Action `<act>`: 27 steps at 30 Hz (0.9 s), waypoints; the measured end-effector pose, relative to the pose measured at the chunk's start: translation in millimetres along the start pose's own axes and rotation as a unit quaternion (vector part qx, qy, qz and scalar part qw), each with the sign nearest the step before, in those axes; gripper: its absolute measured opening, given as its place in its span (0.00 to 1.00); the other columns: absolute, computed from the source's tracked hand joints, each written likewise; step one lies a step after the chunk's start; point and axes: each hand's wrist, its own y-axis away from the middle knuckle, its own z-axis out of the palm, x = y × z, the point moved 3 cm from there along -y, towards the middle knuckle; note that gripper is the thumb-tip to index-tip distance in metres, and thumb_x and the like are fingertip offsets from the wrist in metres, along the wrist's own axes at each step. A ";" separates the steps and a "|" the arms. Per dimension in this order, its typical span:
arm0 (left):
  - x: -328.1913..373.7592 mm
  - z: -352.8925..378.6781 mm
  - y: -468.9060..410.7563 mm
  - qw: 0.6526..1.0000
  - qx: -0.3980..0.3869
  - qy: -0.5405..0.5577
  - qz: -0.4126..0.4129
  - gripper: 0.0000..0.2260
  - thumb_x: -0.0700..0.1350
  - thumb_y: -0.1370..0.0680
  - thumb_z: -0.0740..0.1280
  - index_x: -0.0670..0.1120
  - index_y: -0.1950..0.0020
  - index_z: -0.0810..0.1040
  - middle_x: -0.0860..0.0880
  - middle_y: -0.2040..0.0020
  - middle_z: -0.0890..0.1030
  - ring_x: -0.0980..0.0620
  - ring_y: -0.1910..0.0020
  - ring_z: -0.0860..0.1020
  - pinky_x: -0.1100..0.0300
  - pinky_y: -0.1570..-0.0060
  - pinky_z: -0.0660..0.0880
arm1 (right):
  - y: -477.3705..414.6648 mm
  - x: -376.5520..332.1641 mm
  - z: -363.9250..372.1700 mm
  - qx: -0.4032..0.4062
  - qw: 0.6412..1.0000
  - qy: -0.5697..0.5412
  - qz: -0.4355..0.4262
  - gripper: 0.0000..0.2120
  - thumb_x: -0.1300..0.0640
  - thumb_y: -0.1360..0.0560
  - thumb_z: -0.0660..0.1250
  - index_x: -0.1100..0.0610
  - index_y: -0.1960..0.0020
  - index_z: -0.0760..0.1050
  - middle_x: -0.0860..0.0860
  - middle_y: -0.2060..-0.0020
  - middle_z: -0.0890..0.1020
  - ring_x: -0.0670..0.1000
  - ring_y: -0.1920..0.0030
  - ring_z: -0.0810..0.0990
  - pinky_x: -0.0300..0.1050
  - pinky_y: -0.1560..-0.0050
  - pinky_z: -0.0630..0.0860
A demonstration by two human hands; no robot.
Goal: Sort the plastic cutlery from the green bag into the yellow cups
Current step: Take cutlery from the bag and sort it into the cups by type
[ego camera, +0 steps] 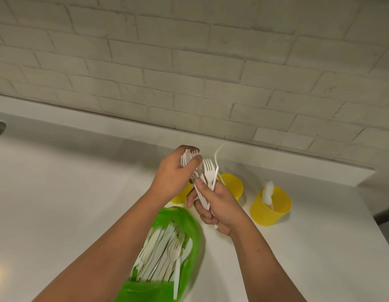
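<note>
White bricks point(189, 62) stand behind my white counter point(69, 192). Near me lies the green bag point(190, 223), full of cutlery point(158, 253). Yellow cups point(269, 212) sit just past it, to the right. My left hand point(171, 175) grips a bunch of forks point(188, 156); my right hand point(217, 205) grips more forks point(207, 168).

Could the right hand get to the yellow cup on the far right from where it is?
Probably yes. The right hand is near the far-right yellow cup, with only bare counter between them. It grips white cutlery, so it could drop pieces in but hardly grasp the cup.
</note>
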 end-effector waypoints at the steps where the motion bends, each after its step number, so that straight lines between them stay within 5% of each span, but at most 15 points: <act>1: 0.8 0.3 1.0 1.000 0.002 -0.001 0.006 0.07 0.51 0.20 0.69 0.54 0.43 0.81 0.57 0.56 0.84 0.63 0.60 0.81 0.69 0.61 0.72 | 1.3 -0.2 0.2 -0.003 1.000 -0.010 0.001 0.17 0.49 0.15 0.58 0.64 0.44 0.72 0.54 0.66 0.81 0.46 0.80 0.62 0.34 0.79 0.54; 4: 1.4 0.5 2.6 1.000 0.022 -0.001 0.008 0.05 0.48 0.19 0.66 0.53 0.45 0.79 0.54 0.61 0.82 0.61 0.70 0.77 0.67 0.67 0.71 | 1.9 3.3 -2.4 0.013 0.999 -0.033 -0.007 0.21 0.47 0.14 0.57 0.67 0.40 0.71 0.59 0.56 0.82 0.49 0.76 0.66 0.35 0.80 0.58; 7: -1.6 1.6 5.0 0.998 0.029 0.051 -0.014 0.10 0.44 0.18 0.60 0.53 0.44 0.79 0.45 0.65 0.79 0.54 0.71 0.74 0.60 0.69 0.72 | 2.7 4.4 -3.6 0.046 0.999 -0.020 -0.020 0.20 0.49 0.14 0.56 0.66 0.38 0.73 0.58 0.56 0.81 0.50 0.74 0.68 0.37 0.79 0.60; 11: -8.5 6.7 8.4 0.985 0.059 0.145 -0.071 0.13 0.40 0.19 0.55 0.48 0.52 0.79 0.47 0.63 0.75 0.50 0.70 0.72 0.58 0.73 0.67 | 6.0 0.2 -4.7 0.083 0.996 0.013 -0.017 0.16 0.50 0.14 0.57 0.56 0.37 0.79 0.55 0.59 0.81 0.49 0.74 0.68 0.38 0.76 0.57; 16: -18.7 17.2 17.3 0.982 0.052 0.149 -0.105 0.10 0.54 0.22 0.61 0.49 0.57 0.74 0.49 0.63 0.76 0.49 0.66 0.75 0.51 0.64 0.71 | 9.2 -3.7 -0.7 0.045 0.995 0.080 0.028 0.18 0.45 0.14 0.57 0.55 0.40 0.79 0.57 0.57 0.84 0.56 0.72 0.78 0.40 0.78 0.70; 20: -16.1 19.2 15.2 0.987 0.001 0.123 -0.101 0.22 0.65 0.30 0.66 0.47 0.53 0.75 0.48 0.64 0.76 0.49 0.66 0.76 0.49 0.61 0.73 | 8.8 -4.9 1.3 0.030 0.995 0.092 0.029 0.19 0.46 0.14 0.57 0.61 0.45 0.76 0.56 0.65 0.80 0.56 0.75 0.76 0.44 0.76 0.73; 25: -18.6 19.9 8.2 0.992 -0.016 0.079 -0.098 0.14 0.58 0.30 0.70 0.53 0.48 0.79 0.52 0.59 0.83 0.51 0.61 0.82 0.51 0.57 0.77 | 7.6 -5.5 -1.2 0.045 0.993 0.113 -0.004 0.19 0.48 0.14 0.56 0.60 0.53 0.74 0.63 0.64 0.79 0.55 0.78 0.71 0.42 0.77 0.67; 27: -20.1 20.9 6.5 0.991 -0.043 0.074 -0.098 0.11 0.52 0.28 0.68 0.51 0.48 0.79 0.49 0.62 0.84 0.50 0.67 0.81 0.51 0.60 0.76 | 8.1 -6.3 -1.5 0.045 0.991 0.124 -0.013 0.16 0.51 0.13 0.55 0.61 0.49 0.74 0.62 0.61 0.81 0.54 0.78 0.72 0.41 0.77 0.67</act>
